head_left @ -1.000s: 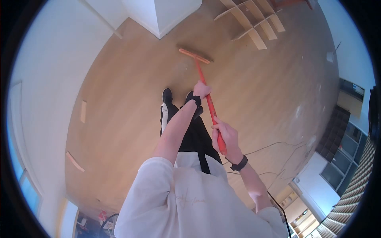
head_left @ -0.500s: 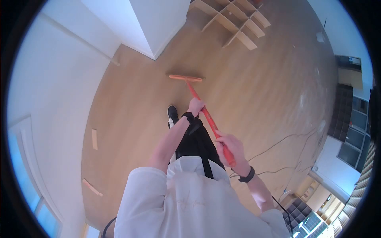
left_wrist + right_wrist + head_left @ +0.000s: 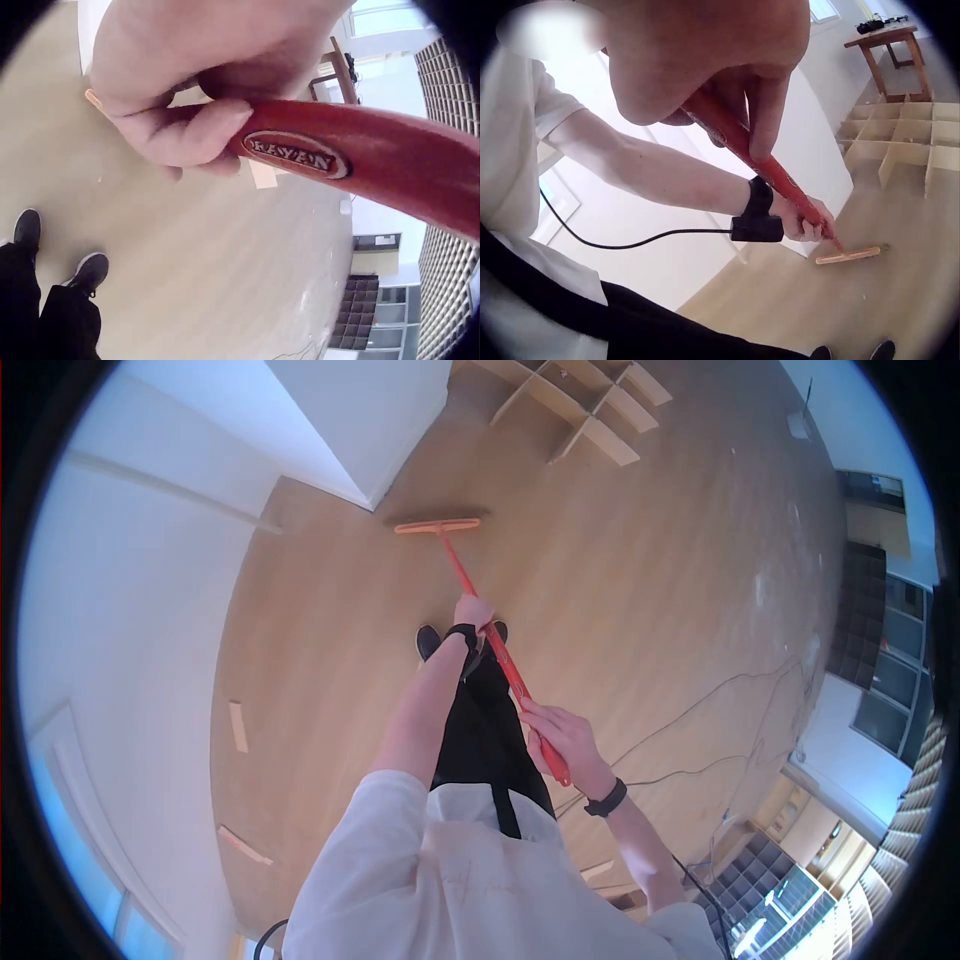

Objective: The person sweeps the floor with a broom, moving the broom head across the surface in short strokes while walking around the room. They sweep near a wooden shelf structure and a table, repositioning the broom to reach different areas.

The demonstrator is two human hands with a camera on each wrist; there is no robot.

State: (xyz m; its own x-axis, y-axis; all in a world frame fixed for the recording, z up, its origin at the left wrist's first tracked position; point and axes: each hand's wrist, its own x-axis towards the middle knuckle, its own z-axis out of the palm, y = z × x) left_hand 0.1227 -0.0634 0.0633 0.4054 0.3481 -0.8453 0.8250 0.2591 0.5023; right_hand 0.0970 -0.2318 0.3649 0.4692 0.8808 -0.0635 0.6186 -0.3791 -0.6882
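A red-handled push broom (image 3: 510, 672) with a narrow orange head (image 3: 438, 526) slants down and forward to the wooden floor. My left hand (image 3: 473, 612) grips its handle partway down; in the left wrist view, the fingers curl round the red shaft (image 3: 360, 146) beside an oval label. Close to the handle's top end, my right hand (image 3: 562, 735) holds it in front of the waist. The right wrist view shows this hand's fingers around the shaft, with the left hand (image 3: 810, 223) farther down it. A dark strip shows along the head's far side.
A white wall corner (image 3: 372, 500) stands just beyond the broom head. A wooden grid shelf (image 3: 580, 410) lies on the floor ahead to the right. Two wood strips (image 3: 238, 726) lie at left; cables (image 3: 690, 710) trail at right. Both shoes (image 3: 428, 640) are near the left hand.
The broom head has shifted left in view, first drawn nearer, then pushed away toward the wall corner. Both hands keep their grip on the handle, and the feet have stepped.
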